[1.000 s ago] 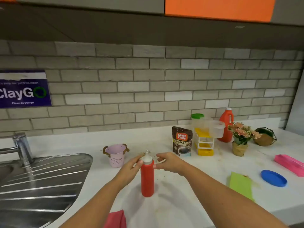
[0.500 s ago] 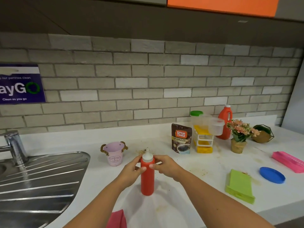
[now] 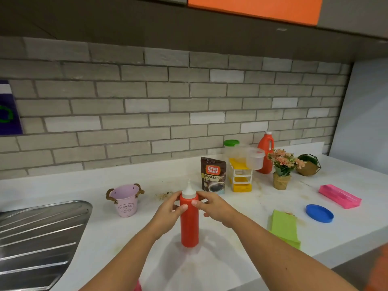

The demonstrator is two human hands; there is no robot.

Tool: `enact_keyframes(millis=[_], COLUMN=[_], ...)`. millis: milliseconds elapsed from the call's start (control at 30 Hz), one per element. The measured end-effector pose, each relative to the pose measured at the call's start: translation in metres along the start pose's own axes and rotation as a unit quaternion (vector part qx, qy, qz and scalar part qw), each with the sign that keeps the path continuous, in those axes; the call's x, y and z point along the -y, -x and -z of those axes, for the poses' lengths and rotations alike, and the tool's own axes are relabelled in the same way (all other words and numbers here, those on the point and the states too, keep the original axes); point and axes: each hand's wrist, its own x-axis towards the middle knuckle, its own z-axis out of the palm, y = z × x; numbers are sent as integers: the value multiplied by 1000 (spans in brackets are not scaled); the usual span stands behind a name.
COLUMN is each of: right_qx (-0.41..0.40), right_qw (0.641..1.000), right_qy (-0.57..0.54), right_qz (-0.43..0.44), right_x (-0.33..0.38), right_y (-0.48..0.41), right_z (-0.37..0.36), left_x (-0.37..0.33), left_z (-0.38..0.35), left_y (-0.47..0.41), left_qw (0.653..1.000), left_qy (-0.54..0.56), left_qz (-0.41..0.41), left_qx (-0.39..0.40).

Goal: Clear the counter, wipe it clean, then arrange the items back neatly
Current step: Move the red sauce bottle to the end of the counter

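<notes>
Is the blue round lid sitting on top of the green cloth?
No, the blue round plastic lid lies on the white counter, apart from the green folded cloth.

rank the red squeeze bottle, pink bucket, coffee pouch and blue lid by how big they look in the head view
1. red squeeze bottle, largest, though nearest the camera
2. pink bucket and coffee pouch look about alike, so unranked
3. blue lid, smallest
</notes>
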Motion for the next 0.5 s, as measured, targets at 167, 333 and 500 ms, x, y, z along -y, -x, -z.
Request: enact_keyframes(millis=[167, 333, 500], right_qx=[-49, -96, -154], right_qw=[998, 992, 985], right_qy=[-29, -78, -76], right_qz=[-16, -16, -17], right_x=[-9, -23, -51], right_y=[25, 55, 86], right_z=[42, 100, 168], left_x=[-27, -64, -106], left_z=[-42, -100, -173], left_y=[-18, -41, -68], left_qw=[999, 994, 988], left_qy=[27, 90, 125], left_qz=[-20, -35, -47], left_qx=[19, 46, 75])
